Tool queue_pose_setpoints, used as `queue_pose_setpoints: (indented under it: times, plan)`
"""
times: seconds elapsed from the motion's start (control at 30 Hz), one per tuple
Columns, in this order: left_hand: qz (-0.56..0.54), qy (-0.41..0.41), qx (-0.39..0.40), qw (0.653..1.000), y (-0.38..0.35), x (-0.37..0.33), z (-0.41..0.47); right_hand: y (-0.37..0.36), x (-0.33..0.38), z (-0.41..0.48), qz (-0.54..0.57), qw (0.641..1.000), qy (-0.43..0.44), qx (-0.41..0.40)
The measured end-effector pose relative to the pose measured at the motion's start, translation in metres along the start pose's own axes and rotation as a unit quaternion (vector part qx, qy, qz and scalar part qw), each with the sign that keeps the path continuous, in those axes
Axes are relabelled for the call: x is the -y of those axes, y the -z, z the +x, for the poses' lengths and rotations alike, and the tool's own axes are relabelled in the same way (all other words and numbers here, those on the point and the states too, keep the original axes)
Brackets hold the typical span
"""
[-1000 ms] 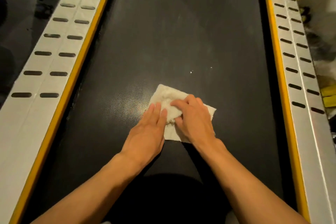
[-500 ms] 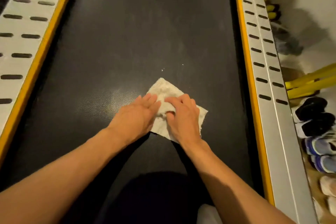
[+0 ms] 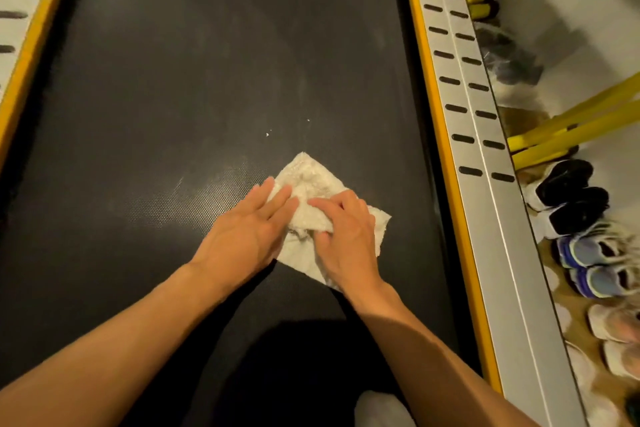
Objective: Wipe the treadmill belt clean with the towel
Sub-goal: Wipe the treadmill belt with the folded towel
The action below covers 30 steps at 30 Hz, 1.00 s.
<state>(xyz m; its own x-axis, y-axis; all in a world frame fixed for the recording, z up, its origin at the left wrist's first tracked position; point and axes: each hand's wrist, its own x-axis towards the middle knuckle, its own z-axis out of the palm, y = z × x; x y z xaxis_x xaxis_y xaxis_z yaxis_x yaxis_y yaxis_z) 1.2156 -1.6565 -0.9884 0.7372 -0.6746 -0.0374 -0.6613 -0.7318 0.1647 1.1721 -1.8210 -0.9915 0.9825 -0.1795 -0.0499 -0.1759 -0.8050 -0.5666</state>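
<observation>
Now the towel [image 3: 308, 180] is laid at the middle of the treadmill belt [image 3: 166, 90], pressed by the straight, joined fingers [image 3: 277, 199] of the left hand [image 3: 242, 236] and bunched by the curled right hand [image 3: 346, 239]. Even pressure is advised, and the white specks [image 3: 267, 134] ahead should be swept.

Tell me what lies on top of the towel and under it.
The left hand rests flat on the towel and the right hand grips it. Under it is the treadmill belt; the covered patch cannot be seen.
</observation>
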Motion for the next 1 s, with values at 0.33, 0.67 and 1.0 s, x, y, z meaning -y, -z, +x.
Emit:
queue_pose_setpoints:
  times: [0.33,0.67,1.0]
  plan:
    - [0.015,-0.018,0.037,0.999,-0.007,-0.043,0.026,0.022,-0.026,0.007,0.019,0.996,-0.072,-0.044]
    - [0.007,-0.093,0.011,0.996,-0.025,-0.069,0.043,0.046,-0.057,-0.001,0.024,0.991,-0.115,-0.061]
    - [-0.051,-0.084,-0.009,0.995,-0.027,-0.048,0.02,0.013,-0.056,-0.017,0.017,0.993,-0.077,-0.084]
